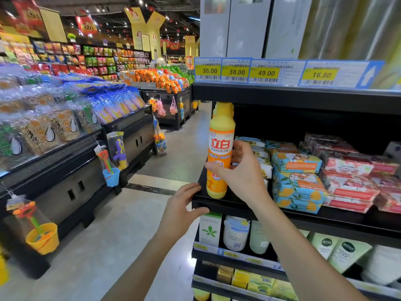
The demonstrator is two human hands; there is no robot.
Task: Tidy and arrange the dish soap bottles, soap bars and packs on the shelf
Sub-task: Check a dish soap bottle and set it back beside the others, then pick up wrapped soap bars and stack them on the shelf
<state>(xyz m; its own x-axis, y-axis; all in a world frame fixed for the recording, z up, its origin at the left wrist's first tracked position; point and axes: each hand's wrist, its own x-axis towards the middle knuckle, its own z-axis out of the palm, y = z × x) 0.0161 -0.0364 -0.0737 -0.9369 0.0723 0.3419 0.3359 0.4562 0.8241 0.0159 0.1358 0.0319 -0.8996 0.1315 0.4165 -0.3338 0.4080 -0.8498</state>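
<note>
A yellow and orange dish soap bottle (221, 146) stands upright at the left end of the black middle shelf (338, 216), its cap just under the shelf above. My right hand (240, 172) grips it round the lower half, thumb across the front. A second yellow bottle stands right behind it, mostly hidden. My left hand (182, 207) rests on the shelf's left front corner, thumb along the edge. To the right lie stacked blue soap packs (297, 183) and pink-red soap packs (351, 177).
Price tags (267, 72) line the shelf above, with white boxes on top. Below are white pouches (236, 233), a green-white box and yellow packs. To the left runs an open aisle with snack bins (65, 127) and hanging toy buckets.
</note>
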